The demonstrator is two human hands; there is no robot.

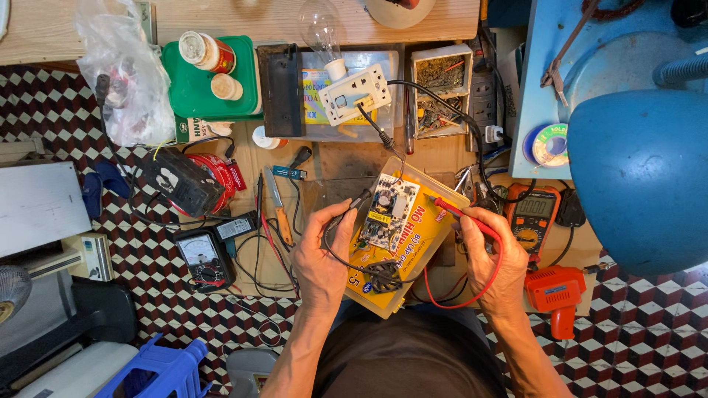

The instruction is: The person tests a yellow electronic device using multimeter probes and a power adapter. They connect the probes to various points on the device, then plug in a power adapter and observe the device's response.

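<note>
We see our left hand (318,254) closed around a black probe (352,206), its tip pointing toward one o'clock and touching the left edge of the circuit board (389,212). Our right hand (495,254) pinches a red probe (459,213), whose tip points toward ten o'clock and sits just off the board's right edge, over the yellow box (413,243); whether it touches anything we cannot tell. The board lies on that box, which is tilted between our hands at the centre of the view. Black and red leads (442,298) loop across the box toward six o'clock. At three o'clock of our right hand stands an orange multimeter (532,219), and below it, at five o'clock, an orange glue gun (557,295). At nine o'clock of our left hand lies an analog meter (203,259), with a knife (278,206) between it and the box. At twelve o'clock of the board a white socket plate (356,94) rests on a clear tray (383,70), a bulb (321,33) beside it. A green lid (193,92) holding a can (208,51) sits at eleven o'clock. A blue lamp (638,177) fills the view at three o'clock, and a solder spool (549,144) lies just left of it.
</note>
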